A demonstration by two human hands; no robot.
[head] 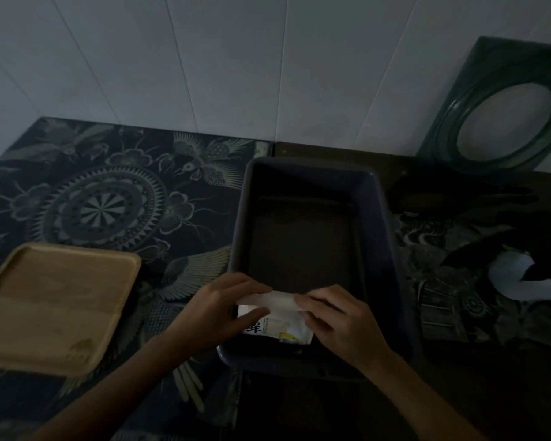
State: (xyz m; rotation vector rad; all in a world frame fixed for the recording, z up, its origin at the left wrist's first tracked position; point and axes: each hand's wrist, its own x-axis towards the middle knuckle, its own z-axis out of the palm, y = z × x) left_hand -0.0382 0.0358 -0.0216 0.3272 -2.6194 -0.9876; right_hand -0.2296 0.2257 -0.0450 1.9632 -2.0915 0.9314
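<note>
Both hands, left hand (218, 308) and right hand (337, 319), pinch the white packet (275, 316) at the near end of the dark bin (379, 218), seemingly folding its top, not yet finished.

White flat packet (280, 319): black print, yellow mark on face, top strip folded over. Inside near end of dark bin (380, 202). Left hand (217, 307), right hand (337, 316) pinch top strip.

I counted two hands, the left hand (218, 308) and the right hand (337, 323), and one white packet (280, 323). There was one dark tub (376, 218), one wooden tray (54, 300), one green oval frame (442, 132) and one white scrap (516, 281).
</note>
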